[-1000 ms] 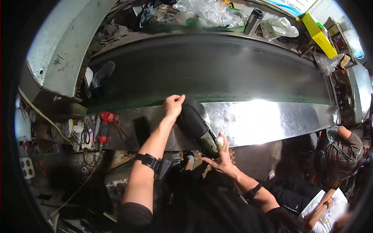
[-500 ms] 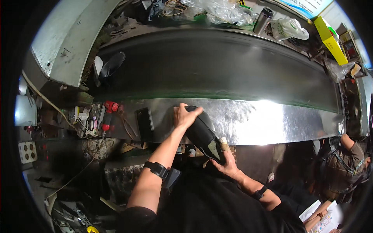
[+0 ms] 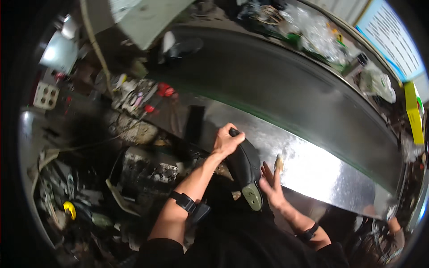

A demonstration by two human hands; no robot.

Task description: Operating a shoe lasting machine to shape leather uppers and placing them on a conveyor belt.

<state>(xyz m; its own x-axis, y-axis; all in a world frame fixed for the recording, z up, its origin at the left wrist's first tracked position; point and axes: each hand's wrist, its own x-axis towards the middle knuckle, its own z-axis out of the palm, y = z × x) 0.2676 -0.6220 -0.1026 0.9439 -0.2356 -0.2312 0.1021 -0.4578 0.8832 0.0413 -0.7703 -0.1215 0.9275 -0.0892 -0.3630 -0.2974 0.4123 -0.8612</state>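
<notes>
My left hand (image 3: 229, 140) is closed round the upper end of a black shoe upper (image 3: 243, 163). A grey-green shoe last (image 3: 252, 198) shows at its lower end, with a hole in it and a dark curved mark. The shoe upper is held tilted over the near edge of a shiny metal ledge (image 3: 257, 129), its lower end close to my body. Just right of the last, my right hand (image 3: 273, 185) is open, fingers spread and slightly blurred, apart from the shoe. One of its fingers wears a pale wrapping.
Behind the ledge runs a dark conveyor belt (image 3: 268, 85). A black flat case (image 3: 194, 123) and a red tool (image 3: 165, 89) lie left of my hands. Plastic bags (image 3: 313, 38), a steel flask (image 3: 355, 64) and a yellow box (image 3: 414, 111) line the far side. Another person (image 3: 380, 236) is at lower right.
My right hand has let go of the shoe's lower end and opened. The shoe has turned, showing more of the last. The whole view has swung round and is blurred.
</notes>
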